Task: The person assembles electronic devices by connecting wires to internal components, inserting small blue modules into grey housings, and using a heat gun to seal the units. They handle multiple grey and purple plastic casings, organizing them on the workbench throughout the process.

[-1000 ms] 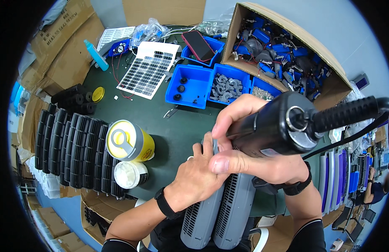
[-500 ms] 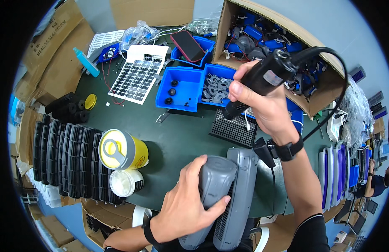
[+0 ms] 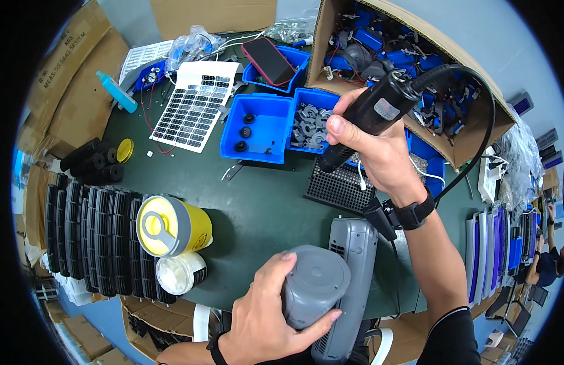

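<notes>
A grey case [image 3: 315,277] is held over the table's [image 3: 251,210] near edge by the left hand [image 3: 264,319], its thumb and fingers spread wide around it. Another grey case [image 3: 359,246] is seen just beside it. A black tool [image 3: 379,104] with a cord is gripped above the table by the right hand [image 3: 382,155], its fingers curled around it. A yellow tub [image 3: 198,228] is seen toward the near left corner.

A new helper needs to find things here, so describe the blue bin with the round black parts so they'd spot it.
On the green table, find the large open cardboard box at the back right. Beside it sits a blue bin holding grey clips; the wanted bin is directly left of that one. What sets it apart: three round black parts in a row.
</notes>
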The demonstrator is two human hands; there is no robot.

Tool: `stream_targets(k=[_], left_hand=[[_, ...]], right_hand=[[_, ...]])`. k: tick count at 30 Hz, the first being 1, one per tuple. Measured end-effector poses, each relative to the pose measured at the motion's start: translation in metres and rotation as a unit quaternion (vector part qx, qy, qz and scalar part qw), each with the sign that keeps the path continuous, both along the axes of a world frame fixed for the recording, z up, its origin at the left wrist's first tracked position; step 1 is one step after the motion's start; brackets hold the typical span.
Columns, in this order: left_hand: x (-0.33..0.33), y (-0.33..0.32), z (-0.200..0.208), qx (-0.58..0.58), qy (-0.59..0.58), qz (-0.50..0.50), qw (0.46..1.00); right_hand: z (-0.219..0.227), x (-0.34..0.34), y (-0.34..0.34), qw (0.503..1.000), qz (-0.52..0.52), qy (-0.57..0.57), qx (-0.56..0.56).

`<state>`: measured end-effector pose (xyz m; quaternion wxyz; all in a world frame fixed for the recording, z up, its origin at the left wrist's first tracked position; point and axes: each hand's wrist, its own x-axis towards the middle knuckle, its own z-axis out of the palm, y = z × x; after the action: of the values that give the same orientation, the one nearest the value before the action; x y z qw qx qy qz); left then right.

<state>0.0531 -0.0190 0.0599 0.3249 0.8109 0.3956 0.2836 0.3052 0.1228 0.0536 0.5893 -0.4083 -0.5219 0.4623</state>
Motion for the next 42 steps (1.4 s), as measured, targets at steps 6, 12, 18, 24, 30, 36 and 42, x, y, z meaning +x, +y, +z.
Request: stream_targets(k=[6,12,18,24,30,36,42], left_hand=[[0.001,-0.012,0.002,0.023,-0.019,0.013,0.999],[0.011,-0.021,0.010,-0.118,-0.076,0.076,0.987],[0.013,-0.031,-0.014,-0.028,-0.081,0.033,0.996],[0.010,-0.036,-0.010,-0.027,-0.039,0.028,0.999],[0.006,-0.038,-0.031,-0.020,-0.075,0.044,0.996],[0.007,-0.045,-0.040,-0.044,-0.080,0.048,0.995],[0.007,-0.045,-0.042,-0.060,-0.087,0.052,0.993]], right_hand=[[0.002,-0.004,0.001,0.998,0.002,-0.067,-0.008],[0.011,-0.006,-0.001,0.997,0.005,-0.074,0.013],[0.049,0.004,-0.025,0.997,0.007,-0.029,0.078],[0.082,0.004,-0.057,0.986,0.024,0.160,-0.027],[0.066,-0.007,-0.085,0.948,0.090,0.265,-0.151],[0.057,-0.012,-0.086,0.940,0.102,0.285,-0.155],[0.054,-0.011,-0.084,0.932,0.117,0.304,-0.156]])
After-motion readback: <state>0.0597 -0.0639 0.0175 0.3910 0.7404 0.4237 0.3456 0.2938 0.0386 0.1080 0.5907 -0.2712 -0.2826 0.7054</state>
